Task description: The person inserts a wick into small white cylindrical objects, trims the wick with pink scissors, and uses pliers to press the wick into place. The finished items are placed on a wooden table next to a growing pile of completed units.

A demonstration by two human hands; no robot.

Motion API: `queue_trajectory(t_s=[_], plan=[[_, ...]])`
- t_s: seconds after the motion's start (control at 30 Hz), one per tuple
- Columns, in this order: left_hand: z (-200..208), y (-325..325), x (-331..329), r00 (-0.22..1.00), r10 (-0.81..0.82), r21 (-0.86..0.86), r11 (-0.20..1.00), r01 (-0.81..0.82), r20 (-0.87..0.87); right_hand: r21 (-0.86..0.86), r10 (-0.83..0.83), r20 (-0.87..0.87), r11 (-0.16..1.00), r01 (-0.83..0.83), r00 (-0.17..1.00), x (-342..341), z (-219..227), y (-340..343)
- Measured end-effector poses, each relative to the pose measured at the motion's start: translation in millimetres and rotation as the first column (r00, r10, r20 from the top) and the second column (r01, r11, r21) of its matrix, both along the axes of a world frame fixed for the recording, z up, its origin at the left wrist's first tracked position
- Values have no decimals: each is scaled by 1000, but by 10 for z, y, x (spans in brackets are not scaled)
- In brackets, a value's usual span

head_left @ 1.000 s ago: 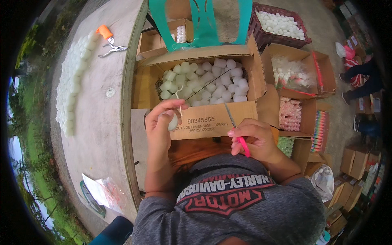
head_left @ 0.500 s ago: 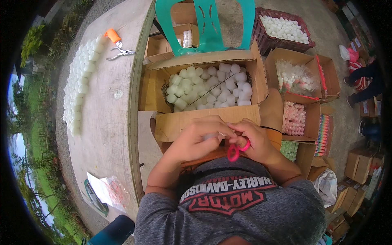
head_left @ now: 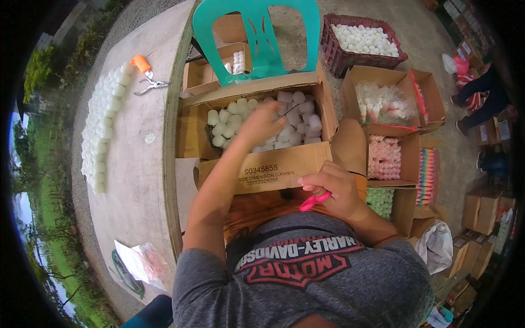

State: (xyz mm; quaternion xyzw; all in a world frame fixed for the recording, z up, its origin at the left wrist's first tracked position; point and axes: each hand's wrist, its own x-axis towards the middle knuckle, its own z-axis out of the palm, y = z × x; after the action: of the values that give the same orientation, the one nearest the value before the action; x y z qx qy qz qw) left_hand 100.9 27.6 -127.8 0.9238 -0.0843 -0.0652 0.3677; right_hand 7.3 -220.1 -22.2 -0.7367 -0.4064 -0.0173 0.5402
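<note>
My left hand [head_left: 262, 127] reaches over an open cardboard box [head_left: 262, 169] full of small white plastic cylinders [head_left: 224, 117]. Its fingers are blurred, close to a thin dark rod [head_left: 290, 110] that lies across the cylinders; whether they grip anything I cannot make out. Above my lap, at the box's near right corner, my right hand [head_left: 338, 188] is closed around pink-handled scissors [head_left: 315, 201]. The pink loops stick out below the fingers, while the blades are hidden by the hand.
On the table [head_left: 145, 186] at left stand rows of white cylinders [head_left: 104, 126], beside an orange-handled tool [head_left: 141, 63] and pliers [head_left: 150, 85]. A green chair [head_left: 260, 49] stands beyond the box. A maroon crate [head_left: 344, 57] and cartons of coloured pieces [head_left: 384, 156] line the right.
My left hand has left my right hand and moved forward over the box. My right hand keeps the scissors near my lap. The whole view has shifted slightly.
</note>
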Motion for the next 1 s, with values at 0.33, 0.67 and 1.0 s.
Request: queue_trajectory(t_s=[0.33,0.67,1.0], plan=[[-718,-939,366,983,-178,223,957,184,-45,56,-124,151,992,117,981,-40,97,-83],[720,-256,-759,813,-312,-843,-65,-534,-491,17,-224,57,974,224,973,63,27,-16],[824,-234,-1447,916,-184,-823,-404,-400,-355,108,-232,100,969,222,968,35,194,342]])
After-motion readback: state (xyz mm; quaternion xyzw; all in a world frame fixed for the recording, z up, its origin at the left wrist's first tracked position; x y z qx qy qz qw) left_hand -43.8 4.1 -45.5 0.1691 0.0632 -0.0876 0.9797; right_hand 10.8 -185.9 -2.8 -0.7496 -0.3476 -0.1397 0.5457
